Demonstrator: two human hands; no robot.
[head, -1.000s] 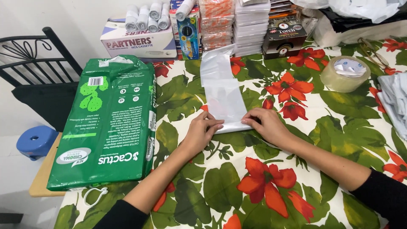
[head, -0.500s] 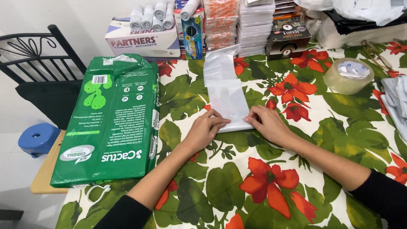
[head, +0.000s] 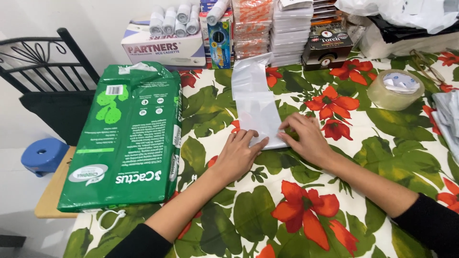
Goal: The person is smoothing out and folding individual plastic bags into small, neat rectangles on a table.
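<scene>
A long, clear plastic bag (head: 254, 102) lies flat on the flower-patterned tablecloth (head: 215, 229), running away from me. My left hand (head: 238, 154) rests on the cloth with its fingertips pressing the bag's near left corner. My right hand (head: 306, 138) presses down on the near right corner, fingers curled over the folded edge. Both hands touch the bag at its near end.
A big green plastic package (head: 129, 138) lies at the left. A roll of clear tape (head: 396, 89) sits at the right. Boxes, paper rolls (head: 174, 19) and stacked packets (head: 289, 31) line the back. A black chair (head: 43, 71) and blue stool (head: 42, 155) stand left of the table.
The hands have stayed on the bag's near end, with small finger movements along the fold. The view has shifted slightly.
</scene>
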